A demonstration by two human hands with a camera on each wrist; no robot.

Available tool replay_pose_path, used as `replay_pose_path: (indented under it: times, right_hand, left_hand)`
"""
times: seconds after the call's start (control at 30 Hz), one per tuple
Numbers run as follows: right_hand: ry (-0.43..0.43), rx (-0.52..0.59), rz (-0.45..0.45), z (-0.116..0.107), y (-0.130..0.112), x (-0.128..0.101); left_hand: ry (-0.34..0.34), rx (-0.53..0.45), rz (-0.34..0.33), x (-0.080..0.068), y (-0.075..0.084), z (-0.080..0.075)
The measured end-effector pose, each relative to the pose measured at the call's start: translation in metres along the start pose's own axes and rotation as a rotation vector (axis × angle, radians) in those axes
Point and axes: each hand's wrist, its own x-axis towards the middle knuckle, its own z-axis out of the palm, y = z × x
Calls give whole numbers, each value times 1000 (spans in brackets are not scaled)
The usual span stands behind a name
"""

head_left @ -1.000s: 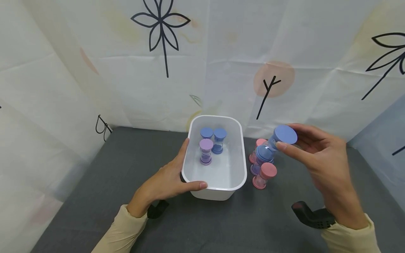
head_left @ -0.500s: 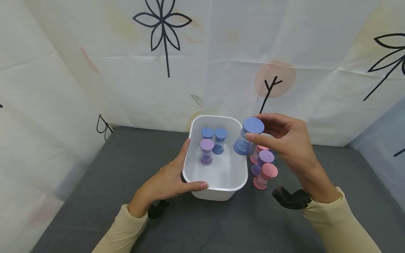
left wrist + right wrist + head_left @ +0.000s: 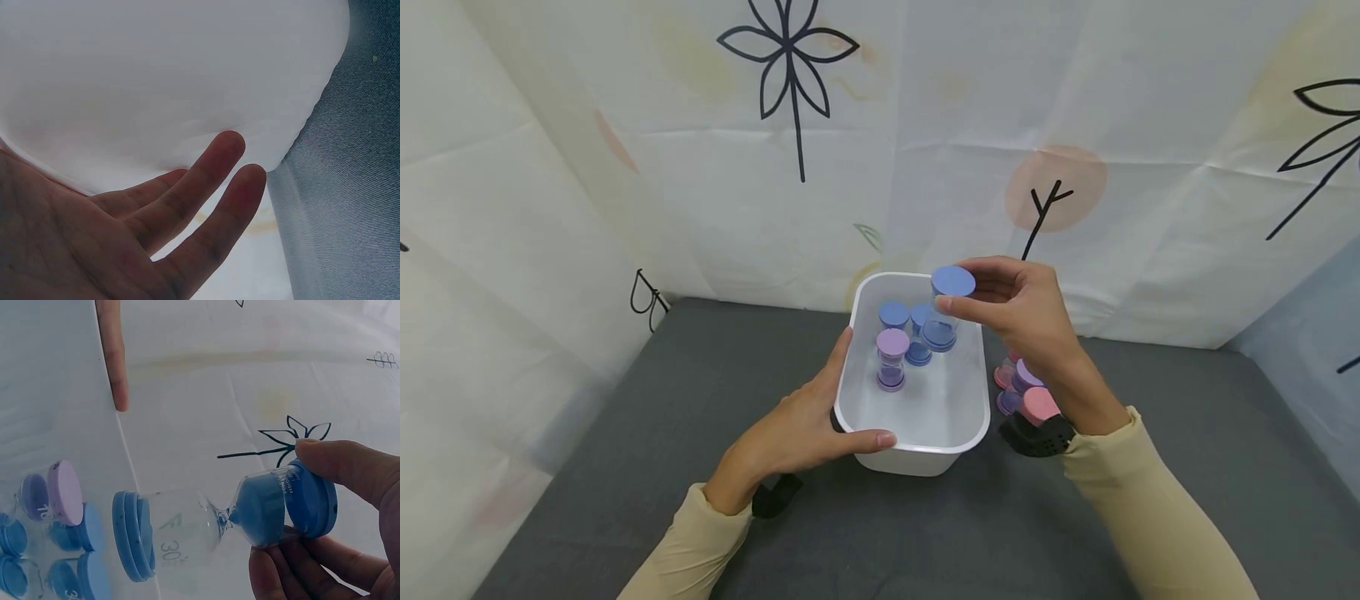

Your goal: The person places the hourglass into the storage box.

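My right hand [image 3: 1030, 312] pinches a blue-capped hourglass [image 3: 953, 281] by its upper cap, above the back right part of a white plastic bin [image 3: 936, 412]. In the right wrist view the hourglass [image 3: 262, 506] shows blue sand and the mark 30. Inside the bin stand a purple-capped hourglass [image 3: 892, 342] and two blue-capped ones, a left one [image 3: 893, 314] and a right one [image 3: 917, 356], the latter partly covered by the held hourglass. My left hand [image 3: 797, 429] rests at the bin's front left corner, thumb on the rim, nearly straight fingers [image 3: 215, 165] against the outer wall.
Right of the bin several more hourglasses stand on the dark grey tabletop [image 3: 970, 533], among them a pink-capped one [image 3: 1040, 405] and a purple-capped one [image 3: 1026, 377]; my right wrist partly hides them. A white patterned cloth [image 3: 955, 192] hangs behind the table.
My right hand has carried the blue-capped hourglass leftward, from above the hourglasses on the table to over the bin. The left hand and the bin have stayed in place.
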Motion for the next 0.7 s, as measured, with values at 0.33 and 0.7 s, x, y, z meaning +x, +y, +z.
replay_pose_path:
  times: [0.33,0.7]
  right_hand:
    - [20,-37,38,22,10,15]
    - [-57,-149,116,32,13,18]
  left_hand:
    - [-9,-22,14,0,0,0]
    - [-14,6,-11,0,-1,0]
